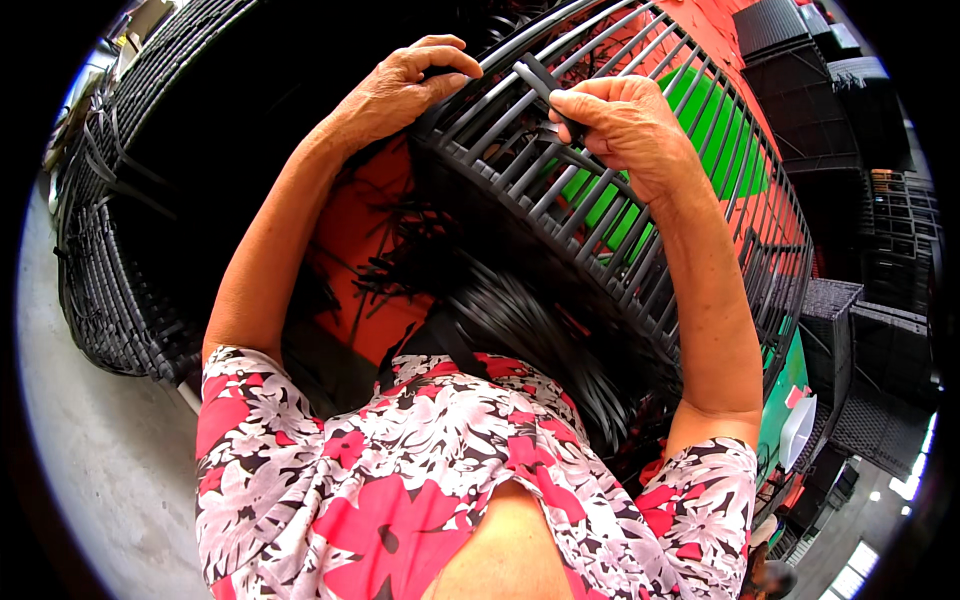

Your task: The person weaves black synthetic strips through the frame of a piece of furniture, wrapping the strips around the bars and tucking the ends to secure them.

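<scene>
A black frame with rows of parallel bars (620,268) stands slanted in front of me. Above its bars, my right hand (635,130) pinches a flat black strip (537,76) between thumb and fingers; the strip's end sticks out up and to the left. At the frame's far left corner, my left hand (400,88) is closed, its fingers curled and the thumb drawn in. Whatever it grips is lost against the dark material there. Below the frame, a bundle of long black strips (535,325) hangs close to my body.
At left stands a large dark woven piece (125,270) on a grey floor (75,440). Red sheeting (365,230) and a green patch (715,130) show beneath and through the bars. More black woven pieces (800,110) are stacked on the right, near a white round object (797,432).
</scene>
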`<state>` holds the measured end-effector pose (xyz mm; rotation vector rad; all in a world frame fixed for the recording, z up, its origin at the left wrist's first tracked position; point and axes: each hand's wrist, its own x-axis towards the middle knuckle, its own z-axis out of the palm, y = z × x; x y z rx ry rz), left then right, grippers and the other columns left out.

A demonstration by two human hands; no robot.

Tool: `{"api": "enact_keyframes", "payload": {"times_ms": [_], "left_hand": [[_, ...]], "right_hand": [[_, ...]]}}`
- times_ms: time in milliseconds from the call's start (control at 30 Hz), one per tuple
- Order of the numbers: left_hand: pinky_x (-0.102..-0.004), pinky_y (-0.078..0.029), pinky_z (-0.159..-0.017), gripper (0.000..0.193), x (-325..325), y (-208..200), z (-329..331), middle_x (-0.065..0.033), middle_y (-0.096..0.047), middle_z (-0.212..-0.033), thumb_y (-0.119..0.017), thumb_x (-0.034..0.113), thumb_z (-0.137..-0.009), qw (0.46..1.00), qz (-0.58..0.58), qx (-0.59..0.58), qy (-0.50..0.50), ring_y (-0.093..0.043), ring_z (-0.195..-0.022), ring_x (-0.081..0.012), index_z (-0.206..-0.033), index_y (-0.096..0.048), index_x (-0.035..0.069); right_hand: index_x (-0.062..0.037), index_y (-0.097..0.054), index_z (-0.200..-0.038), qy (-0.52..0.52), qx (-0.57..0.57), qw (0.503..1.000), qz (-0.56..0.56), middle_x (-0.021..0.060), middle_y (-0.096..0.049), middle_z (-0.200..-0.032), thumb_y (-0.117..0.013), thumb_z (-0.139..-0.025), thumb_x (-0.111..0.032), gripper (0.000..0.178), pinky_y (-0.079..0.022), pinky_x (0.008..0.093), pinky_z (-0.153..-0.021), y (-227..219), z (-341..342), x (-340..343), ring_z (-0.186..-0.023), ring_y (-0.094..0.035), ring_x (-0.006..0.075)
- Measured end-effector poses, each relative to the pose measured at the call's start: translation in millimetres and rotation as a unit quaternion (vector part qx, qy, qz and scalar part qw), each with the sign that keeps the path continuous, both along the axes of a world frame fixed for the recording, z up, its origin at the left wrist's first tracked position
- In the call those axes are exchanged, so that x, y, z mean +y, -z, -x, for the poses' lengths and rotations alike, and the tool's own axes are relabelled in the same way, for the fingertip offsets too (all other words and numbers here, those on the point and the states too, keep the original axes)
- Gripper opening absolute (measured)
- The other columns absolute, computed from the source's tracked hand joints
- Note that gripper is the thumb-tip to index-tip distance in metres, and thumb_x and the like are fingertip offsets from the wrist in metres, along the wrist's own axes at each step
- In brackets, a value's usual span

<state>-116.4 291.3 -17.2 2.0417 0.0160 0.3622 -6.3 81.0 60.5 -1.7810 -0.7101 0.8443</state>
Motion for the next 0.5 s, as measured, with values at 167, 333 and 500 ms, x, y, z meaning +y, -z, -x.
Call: {"api": "enact_keyframes", "payload": {"times_ms": [167, 333, 500], "left_hand": [[-0.0271, -0.043, -0.087, 0.017, -4.8, 4.4, -1.5, -0.0046, -0.041, -0.133, -0.054, 0.017, -0.09, 1.0, 0.003, 0.004, -0.003, -0.053, -0.101, -0.0143, -0.103, -0.066, 0.014], [-0.0268, -0.042, -0.089, 0.02, -0.4, 12.6, -3.5, -0.0061, -0.04, -0.135, -0.054, 0.017, -0.09, 1.0, -0.018, 0.017, 0.004, -0.05, -0.107, -0.0152, -0.108, -0.064, 0.015], [-0.03, -0.037, -0.096, 0.023, 0.3, 14.2, -10.9, -0.0108, -0.033, -0.14, -0.052, 0.014, -0.09, 0.997, -0.059, 0.041, 0.034, -0.043, -0.12, -0.0217, -0.109, -0.064, 0.015]], "right_hand": [[-0.0049, -0.065, -0.074, -0.004, -0.019, 1.0, 0.019, -0.0006, -0.06, -0.06, -0.064, -0.082, -0.023, 0.02, -0.024, 0.014, -0.037, -3.4, -2.2, -2.6, -0.044, -0.039, 0.0], [-0.004, -0.065, -0.071, 0.006, -0.008, 1.0, 0.023, 0.0009, -0.06, -0.059, -0.064, -0.081, -0.022, 0.021, -0.03, 0.0151, -0.04, -8.9, -9.1, -3.4, -0.045, -0.043, 0.0021], [-0.0066, -0.064, -0.065, -0.031, -0.046, 0.997, 0.058, -0.0031, -0.054, -0.053, -0.064, -0.08, -0.023, 0.022, -0.02, 0.0164, -0.035, -6.5, -11.4, -1.3, -0.039, -0.035, -0.0002]]}}
